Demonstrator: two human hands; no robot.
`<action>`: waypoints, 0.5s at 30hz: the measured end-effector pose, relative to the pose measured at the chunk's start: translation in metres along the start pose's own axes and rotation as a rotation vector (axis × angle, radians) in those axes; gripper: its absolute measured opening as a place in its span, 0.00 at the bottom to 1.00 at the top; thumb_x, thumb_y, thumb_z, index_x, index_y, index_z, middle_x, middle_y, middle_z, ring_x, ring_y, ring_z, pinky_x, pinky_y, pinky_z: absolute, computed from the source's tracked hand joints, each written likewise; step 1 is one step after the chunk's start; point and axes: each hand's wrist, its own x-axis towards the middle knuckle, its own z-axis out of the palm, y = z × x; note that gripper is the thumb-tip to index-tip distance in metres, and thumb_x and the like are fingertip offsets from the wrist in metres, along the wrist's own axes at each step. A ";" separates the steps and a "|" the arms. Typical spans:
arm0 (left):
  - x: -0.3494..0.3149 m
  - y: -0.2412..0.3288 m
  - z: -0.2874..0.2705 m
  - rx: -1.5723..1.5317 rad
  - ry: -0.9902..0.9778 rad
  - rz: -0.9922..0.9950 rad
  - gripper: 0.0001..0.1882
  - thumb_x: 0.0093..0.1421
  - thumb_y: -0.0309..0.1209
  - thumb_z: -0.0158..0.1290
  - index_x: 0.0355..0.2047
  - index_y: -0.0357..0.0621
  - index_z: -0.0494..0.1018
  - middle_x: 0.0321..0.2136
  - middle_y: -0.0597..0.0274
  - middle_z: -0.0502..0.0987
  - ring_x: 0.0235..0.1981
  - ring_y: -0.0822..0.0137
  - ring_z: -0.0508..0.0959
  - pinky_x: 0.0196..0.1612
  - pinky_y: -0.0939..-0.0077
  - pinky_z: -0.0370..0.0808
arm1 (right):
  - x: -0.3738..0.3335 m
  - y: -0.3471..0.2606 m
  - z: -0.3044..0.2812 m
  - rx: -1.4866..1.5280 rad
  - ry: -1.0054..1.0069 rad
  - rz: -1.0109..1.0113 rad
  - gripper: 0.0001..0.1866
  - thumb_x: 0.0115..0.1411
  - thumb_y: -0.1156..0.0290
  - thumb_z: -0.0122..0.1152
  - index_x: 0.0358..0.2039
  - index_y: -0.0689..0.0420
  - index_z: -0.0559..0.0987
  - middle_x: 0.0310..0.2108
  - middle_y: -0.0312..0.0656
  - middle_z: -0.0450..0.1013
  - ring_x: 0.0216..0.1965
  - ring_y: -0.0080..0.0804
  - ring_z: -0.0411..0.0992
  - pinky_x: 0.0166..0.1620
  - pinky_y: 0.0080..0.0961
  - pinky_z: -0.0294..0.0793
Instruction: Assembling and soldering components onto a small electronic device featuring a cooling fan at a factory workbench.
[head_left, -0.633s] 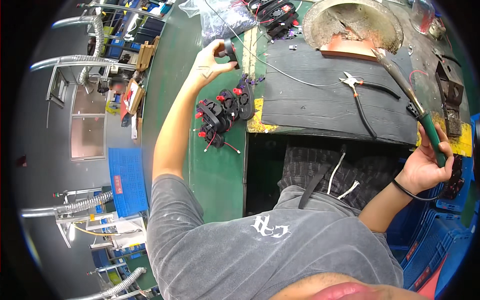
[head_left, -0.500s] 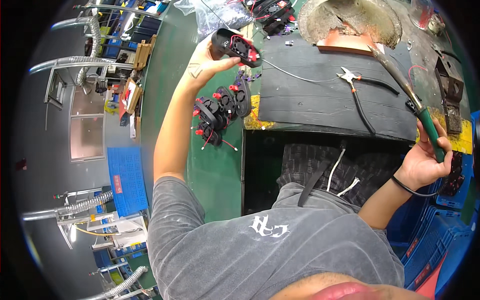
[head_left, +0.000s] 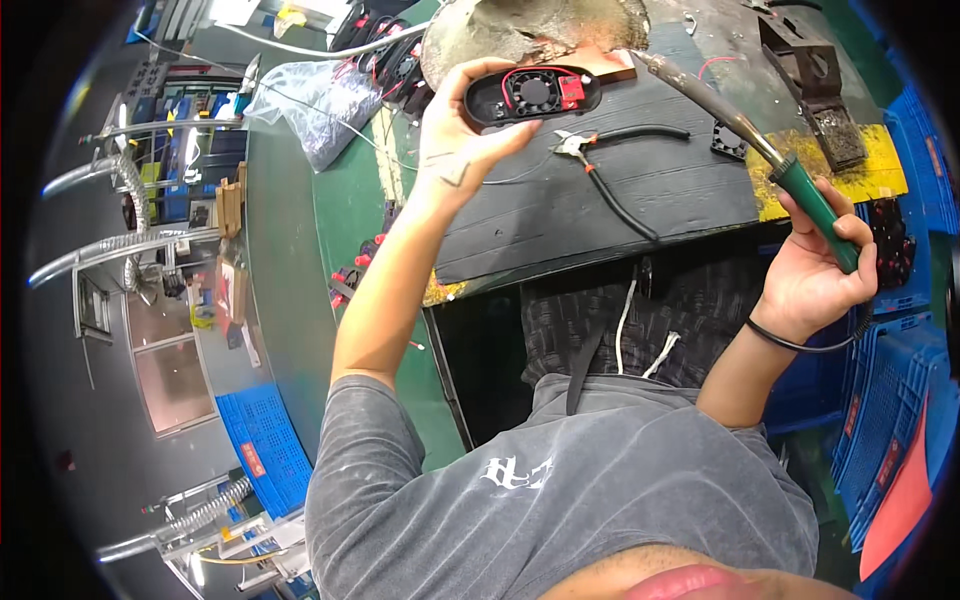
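My left hand [head_left: 470,135] grips an oval black plastic housing [head_left: 487,100] by its left end, its open side facing up toward me. Inside the housing sit a small black fan [head_left: 535,92], a red part and red wires. In my right hand [head_left: 815,260] is a soldering iron [head_left: 808,195] with a green handle, held like a pen; its metal shaft slants up and left. The iron's tip lies to the right of the housing, apart from it. Wire cutters [head_left: 605,165] with black handles lie spread on the dark board [head_left: 690,195] below the housing.
A crusted round dish [head_left: 450,45] stands behind the housing. A clear plastic bag [head_left: 325,105] and several black fan housings [head_left: 400,70] lie at the back left. A small black fan [head_left: 728,140] and a rusty metal bracket [head_left: 825,110] are on the right, near blue crates [head_left: 885,410].
My left hand has brought the housing rightward and turned it so its inside shows. The view has shifted, and the iron remains in my right hand.
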 end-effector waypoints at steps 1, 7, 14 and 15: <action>0.003 -0.012 0.005 -0.032 0.016 0.022 0.30 0.40 0.23 0.65 0.46 0.39 0.67 0.37 0.63 0.74 0.38 0.75 0.73 0.45 0.82 0.71 | 0.001 -0.001 -0.002 0.002 0.005 -0.003 0.21 0.60 0.58 0.40 0.26 0.62 0.74 0.41 0.61 0.70 0.43 0.57 0.72 0.42 0.46 0.79; 0.012 -0.052 0.023 0.074 0.001 0.012 0.30 0.39 0.29 0.66 0.44 0.39 0.68 0.35 0.62 0.74 0.38 0.71 0.73 0.46 0.77 0.70 | 0.003 0.002 -0.006 -0.010 0.023 -0.010 0.21 0.60 0.58 0.38 0.26 0.62 0.74 0.41 0.61 0.70 0.42 0.56 0.73 0.42 0.45 0.80; 0.009 -0.064 0.025 0.360 0.045 0.060 0.27 0.42 0.34 0.65 0.42 0.37 0.70 0.37 0.55 0.73 0.40 0.63 0.74 0.47 0.72 0.70 | 0.004 0.005 -0.003 0.016 0.063 -0.012 0.22 0.59 0.58 0.36 0.26 0.63 0.73 0.38 0.61 0.71 0.39 0.54 0.74 0.36 0.46 0.82; 0.008 -0.066 0.023 0.359 0.046 0.058 0.27 0.42 0.34 0.65 0.42 0.37 0.70 0.37 0.55 0.73 0.40 0.63 0.74 0.47 0.72 0.70 | 0.004 0.006 -0.003 0.020 0.059 -0.010 0.22 0.59 0.58 0.36 0.26 0.63 0.73 0.38 0.61 0.71 0.39 0.54 0.74 0.37 0.46 0.82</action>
